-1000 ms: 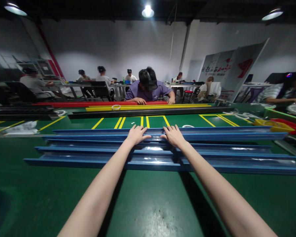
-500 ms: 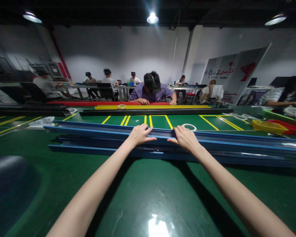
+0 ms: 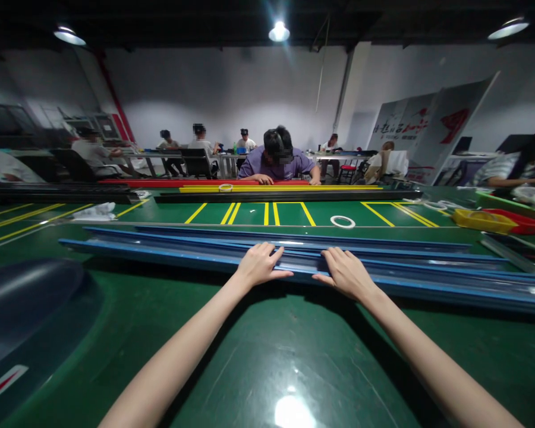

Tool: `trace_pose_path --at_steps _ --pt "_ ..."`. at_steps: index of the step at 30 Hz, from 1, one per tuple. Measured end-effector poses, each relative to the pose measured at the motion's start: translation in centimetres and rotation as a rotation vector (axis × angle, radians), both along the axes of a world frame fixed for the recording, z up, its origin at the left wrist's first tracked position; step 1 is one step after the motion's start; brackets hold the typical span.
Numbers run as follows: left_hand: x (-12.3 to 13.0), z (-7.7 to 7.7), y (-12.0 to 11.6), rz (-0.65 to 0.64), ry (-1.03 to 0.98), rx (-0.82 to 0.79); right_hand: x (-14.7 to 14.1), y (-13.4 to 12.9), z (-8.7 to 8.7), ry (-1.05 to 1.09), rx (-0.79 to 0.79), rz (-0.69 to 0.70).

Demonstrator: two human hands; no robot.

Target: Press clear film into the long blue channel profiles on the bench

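Long blue channel profiles point(image 3: 182, 252) lie side by side across the green table point(image 3: 169, 333), running left to right in front of me. My left hand point(image 3: 261, 266) grips the nearest profile just left of its middle, thumb on the near wall and fingers over the top. A short way to the right, my right hand point(image 3: 345, 271) holds the same profile in a like grip. Behind it rest the other blue profiles point(image 3: 383, 241), partly overlapped by the nearest one and my fingers.
Black profiles point(image 3: 289, 196), yellow strips point(image 3: 285, 188) and a red profile point(image 3: 160, 182) lie farther back, before a co-worker in purple point(image 3: 289, 163). A white ring point(image 3: 342, 222) rests beyond the blue profiles. Yellow point(image 3: 484, 220) and red trays point(image 3: 517, 222) stand right; a dark rounded object point(image 3: 31, 315) sits left.
Both hands have drawn the nearest blue profile toward me and lower. The profiles, stacked closely before, now lie spread out. The view has shifted slightly.
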State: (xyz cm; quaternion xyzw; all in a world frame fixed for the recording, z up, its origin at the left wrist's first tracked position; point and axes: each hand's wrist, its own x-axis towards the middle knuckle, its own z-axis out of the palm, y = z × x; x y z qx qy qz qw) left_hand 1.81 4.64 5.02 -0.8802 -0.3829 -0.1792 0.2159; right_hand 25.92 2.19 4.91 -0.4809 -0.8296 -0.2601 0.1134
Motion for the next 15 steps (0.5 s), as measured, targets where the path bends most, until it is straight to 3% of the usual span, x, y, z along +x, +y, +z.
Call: trace_pose_path --at_steps 6,15 --pt "0.0 -2.1 -0.7 0.005 -0.054 -0.042 0.0 -0.5 -0.6 0.011 -0.020 0.047" --pt "-1.1 -2.6 -1.2 0.029 -0.022 -0.083 -1.1 -0.6 -1.9 -0.024 -0.054 0.030"
